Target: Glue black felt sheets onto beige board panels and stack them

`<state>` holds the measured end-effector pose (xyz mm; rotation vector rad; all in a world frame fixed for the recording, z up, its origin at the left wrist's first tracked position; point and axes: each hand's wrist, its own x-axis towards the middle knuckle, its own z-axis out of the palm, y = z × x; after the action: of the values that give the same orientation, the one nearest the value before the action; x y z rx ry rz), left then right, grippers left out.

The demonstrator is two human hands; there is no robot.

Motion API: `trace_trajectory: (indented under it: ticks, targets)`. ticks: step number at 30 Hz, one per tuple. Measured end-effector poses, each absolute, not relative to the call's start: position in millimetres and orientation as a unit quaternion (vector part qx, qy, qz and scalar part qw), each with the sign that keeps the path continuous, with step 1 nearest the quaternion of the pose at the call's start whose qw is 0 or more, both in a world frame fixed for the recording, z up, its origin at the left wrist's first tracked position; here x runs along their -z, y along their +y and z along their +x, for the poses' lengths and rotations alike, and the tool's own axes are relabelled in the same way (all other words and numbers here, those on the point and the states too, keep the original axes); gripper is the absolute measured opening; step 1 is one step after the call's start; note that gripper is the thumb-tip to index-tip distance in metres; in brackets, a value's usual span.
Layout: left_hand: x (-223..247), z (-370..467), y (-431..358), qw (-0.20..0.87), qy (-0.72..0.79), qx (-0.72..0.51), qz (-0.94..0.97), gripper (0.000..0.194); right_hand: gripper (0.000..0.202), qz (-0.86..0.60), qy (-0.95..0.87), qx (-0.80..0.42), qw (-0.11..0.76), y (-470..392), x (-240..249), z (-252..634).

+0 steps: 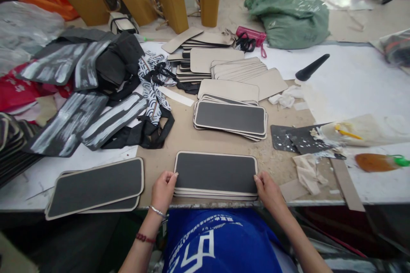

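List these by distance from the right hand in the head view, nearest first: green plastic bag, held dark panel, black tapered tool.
1. Held dark panel, touching the right hand, leftward.
2. Black tapered tool, ahead and right.
3. Green plastic bag, farthest ahead.

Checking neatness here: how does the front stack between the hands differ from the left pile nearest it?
The front stack is neatly aligned; the left pile is fanned. The front stack lies nearly level in view; the left pile slants. The left hand and right hand touch the front stack; neither touches the left pile. Both show dark tops with pale borders.
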<state>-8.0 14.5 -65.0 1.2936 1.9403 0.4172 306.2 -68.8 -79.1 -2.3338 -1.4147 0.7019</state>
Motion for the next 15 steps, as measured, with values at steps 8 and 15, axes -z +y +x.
trace_trajectory:
  ticks: [8,15]
  targets:
    - [70.8,-10.6,11.1,0.398,0.755,-0.168,0.493,0.033,0.022,-0.82,-0.488,-0.261,0.148,-67.3,80.1,308.6]
    - [72.0,-11.2,9.4,0.403,0.755,-0.18,0.486,0.031,0.022,-0.813,-0.496,-0.262,0.159,-67.8,80.2,309.9]
